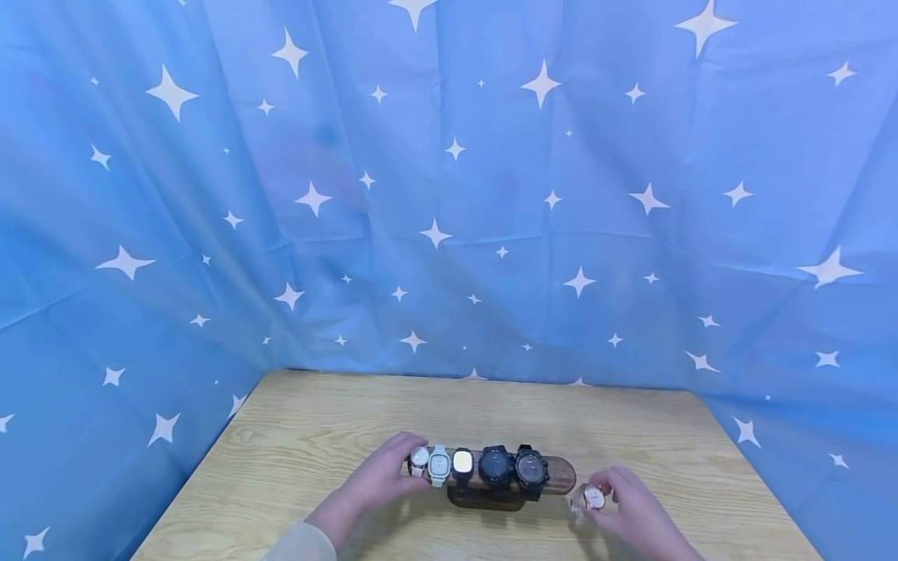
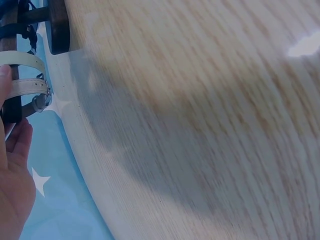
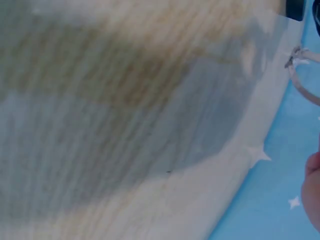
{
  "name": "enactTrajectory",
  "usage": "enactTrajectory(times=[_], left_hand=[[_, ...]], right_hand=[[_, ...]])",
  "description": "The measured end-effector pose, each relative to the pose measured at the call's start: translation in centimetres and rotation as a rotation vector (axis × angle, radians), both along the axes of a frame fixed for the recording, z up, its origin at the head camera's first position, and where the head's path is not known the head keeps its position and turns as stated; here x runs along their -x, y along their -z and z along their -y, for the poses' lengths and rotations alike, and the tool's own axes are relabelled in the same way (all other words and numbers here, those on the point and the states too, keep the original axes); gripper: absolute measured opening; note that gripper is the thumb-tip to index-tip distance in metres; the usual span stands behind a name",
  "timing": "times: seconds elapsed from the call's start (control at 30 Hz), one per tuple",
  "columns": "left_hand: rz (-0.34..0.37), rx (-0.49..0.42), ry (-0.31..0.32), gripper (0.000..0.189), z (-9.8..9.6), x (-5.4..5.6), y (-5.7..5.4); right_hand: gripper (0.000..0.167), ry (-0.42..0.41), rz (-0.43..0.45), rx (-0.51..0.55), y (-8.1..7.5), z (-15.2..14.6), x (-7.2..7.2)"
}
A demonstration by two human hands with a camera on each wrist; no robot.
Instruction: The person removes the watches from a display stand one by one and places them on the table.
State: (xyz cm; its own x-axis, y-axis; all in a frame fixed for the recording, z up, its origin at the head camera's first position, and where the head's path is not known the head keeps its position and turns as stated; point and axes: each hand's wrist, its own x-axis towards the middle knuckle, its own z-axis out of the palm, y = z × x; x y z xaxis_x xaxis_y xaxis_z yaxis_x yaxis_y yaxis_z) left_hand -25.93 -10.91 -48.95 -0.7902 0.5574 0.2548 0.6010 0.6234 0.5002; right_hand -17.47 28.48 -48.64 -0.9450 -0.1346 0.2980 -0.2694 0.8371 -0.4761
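Observation:
A dark wooden watch stand (image 1: 561, 475) holds several watches in a row on its bar. My left hand (image 1: 382, 474) grips the bar's left end, fingers behind and thumb in front, beside a round white-strapped watch (image 1: 418, 458). To the right of that come a pale square watch (image 1: 439, 465), a black-strapped watch with a bright square face (image 1: 463, 461) and two bulky black watches (image 1: 495, 465). Just off the stand's right end, my right hand (image 1: 627, 502) pinches a round white-faced watch (image 1: 594, 497). Its light strap loop (image 3: 298, 82) shows in the right wrist view.
The stand's dark base (image 1: 486, 499) rests on a light wood-grain table (image 1: 316, 413). A blue cloth with white stars (image 1: 491, 195) hangs behind the table and along both sides.

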Motion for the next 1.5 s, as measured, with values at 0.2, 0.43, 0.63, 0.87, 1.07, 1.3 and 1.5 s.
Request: enactTrajectory(times=[0.2,0.43,0.63,0.87,1.07,1.3,1.5], left_hand=[[-0.021,-0.005,0.011,0.06,0.0,0.0,-0.1],[-0.013,-0.007,0.005,0.059,-0.1,-0.2,-0.2],[-0.011,-0.012,0.01,0.059,-0.1,-0.3,-0.3],[-0.009,-0.012,0.007,0.06,-0.1,-0.3,-0.4],[-0.009,-0.013,0.006,0.061,-0.1,-0.4,-0.4],[-0.006,-0.013,0.003,0.06,-0.1,-0.4,-0.5],[-0.008,-0.016,0.01,0.061,-0.1,-0.3,-0.4]], right_hand=[[0.029,-0.11,0.019,0.055,1.0,-0.6,-0.5],[0.026,-0.239,0.101,0.136,2.5,-1.2,-0.8],[0.031,-0.258,0.367,0.234,2.7,-1.5,-1.0],[0.031,-0.379,0.348,0.295,3.8,-1.9,-0.9],[0.032,-0.41,0.403,0.299,4.6,-2.3,-0.7],[0.035,-0.42,0.407,0.295,5.0,-2.5,-0.6],[0.044,-0.319,0.516,0.307,4.2,-2.2,-1.0]])
